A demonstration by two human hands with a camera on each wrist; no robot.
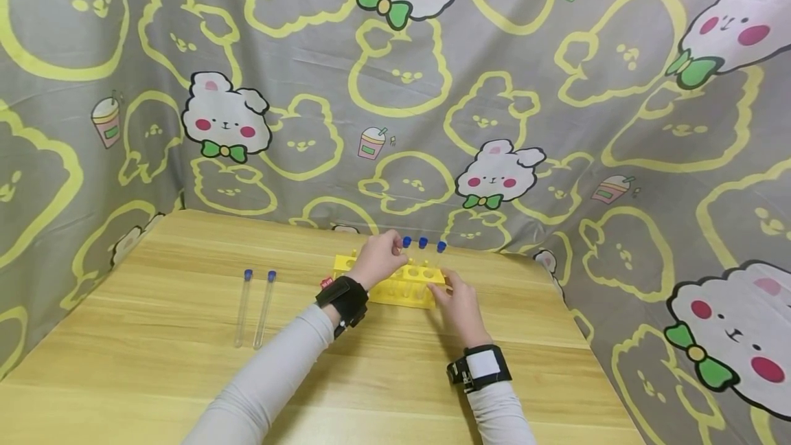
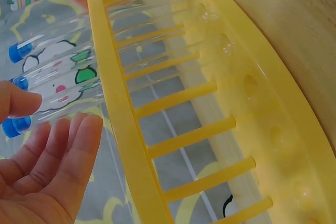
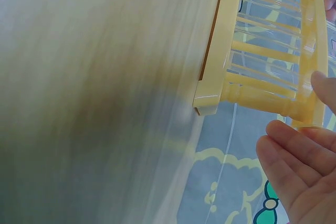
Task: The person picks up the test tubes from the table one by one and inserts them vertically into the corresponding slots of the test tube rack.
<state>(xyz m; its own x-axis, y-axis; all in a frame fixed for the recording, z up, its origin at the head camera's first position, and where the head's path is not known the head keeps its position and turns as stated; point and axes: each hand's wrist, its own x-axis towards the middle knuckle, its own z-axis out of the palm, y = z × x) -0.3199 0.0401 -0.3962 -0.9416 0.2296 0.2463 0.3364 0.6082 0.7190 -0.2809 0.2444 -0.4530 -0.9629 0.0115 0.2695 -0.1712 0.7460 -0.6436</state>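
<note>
- I see the yellow rack [image 1: 395, 286] on the wooden table [image 1: 154, 362], toward its far edge, roughly at the 12 o'clock side of the tabletop from where I'm watching.
- 3 blue-capped tubes [image 1: 423, 246] stand upright in the rack's right half, caps in a row above its top rail.
- My left hand [image 1: 380, 259] is over the rack's middle, its fingertips up by the leftmost of those 3 caps. In the left wrist view the fingers are loosely extended, with the thumb and fingers lying against that tube [image 2: 31, 106] just outside the rack's top rail; I cannot tell whether they actually pinch it.
- My right hand [image 1: 460, 304] sits at the rack's 4 o'clock corner, fingers fairly straight, with the tips against the rack's end; the right wrist view shows an open palm [image 3: 299, 166] just beside the yellow frame.
- At the rack's 9 o'clock, well apart, 2 loose tubes [image 1: 255, 307] with blue caps lie side by side on the table.
- A cartoon-bunny cloth [image 1: 494, 88] hangs behind and to both sides.
</note>
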